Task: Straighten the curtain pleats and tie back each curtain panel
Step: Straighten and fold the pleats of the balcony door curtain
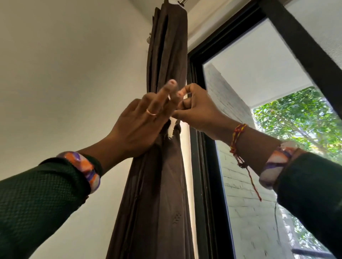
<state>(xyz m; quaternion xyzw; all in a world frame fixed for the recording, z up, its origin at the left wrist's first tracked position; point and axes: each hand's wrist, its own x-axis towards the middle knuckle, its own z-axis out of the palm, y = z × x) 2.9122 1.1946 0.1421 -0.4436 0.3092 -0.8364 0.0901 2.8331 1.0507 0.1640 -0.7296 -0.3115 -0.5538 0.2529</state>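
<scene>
A dark brown curtain panel (166, 55) hangs gathered in tight pleats from a rod at the top, beside the window. A brown tie-back band (177, 128) cinches it at mid height, and a frayed white strip (171, 129) hangs out from under my hands. My left hand (140, 120) lies against the gathered cloth at the band, with two fingers stretched upward. My right hand (196, 111) meets it from the right, fingers curled and pinching the tie at the knot. The knot itself is hidden behind my fingers.
A black window frame (203, 147) runs down just right of the curtain, with glass, a white brick wall and green trees beyond. A plain white wall (64, 74) fills the left side. The curtain rod end (182, 1) shows at the top.
</scene>
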